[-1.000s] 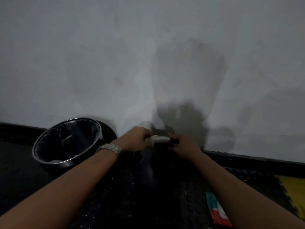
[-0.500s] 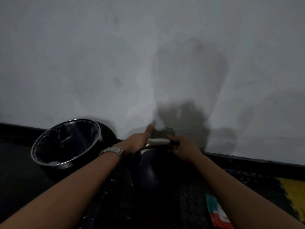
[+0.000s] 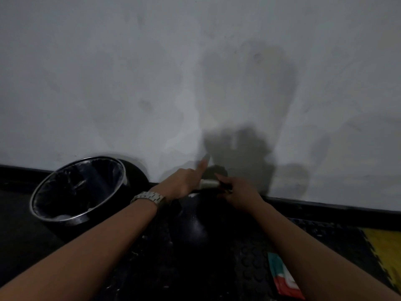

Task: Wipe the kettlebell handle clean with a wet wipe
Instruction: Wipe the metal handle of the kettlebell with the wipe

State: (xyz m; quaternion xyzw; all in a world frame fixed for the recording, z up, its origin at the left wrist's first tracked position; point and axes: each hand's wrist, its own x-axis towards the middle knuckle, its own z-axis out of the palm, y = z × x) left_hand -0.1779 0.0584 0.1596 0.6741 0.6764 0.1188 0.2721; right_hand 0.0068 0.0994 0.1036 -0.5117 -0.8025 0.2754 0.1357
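A black kettlebell [image 3: 195, 227] stands on the dark floor mat close to the wall. Its handle [image 3: 223, 185] runs across the top, and a pale wet wipe [image 3: 208, 183] is wrapped over its left part. My left hand [image 3: 184, 183], with a metal watch on the wrist, holds the wipe on the handle, the index finger stretched up toward the wall. At the handle's right end my right hand [image 3: 237, 192] grips the bar. Most of the handle is hidden by both hands.
A black bin with a chrome rim and plastic liner [image 3: 80, 190] stands to the left by the wall. A red, green and white wipe packet [image 3: 284, 276] lies on the mat at lower right. A yellow mat piece [image 3: 384, 253] is at far right. The wall is just behind.
The wipe, bunched high over the left hand a second ago, now lies flat round the handle. My left index finger has lifted and points upward. The right hand has stayed in place.
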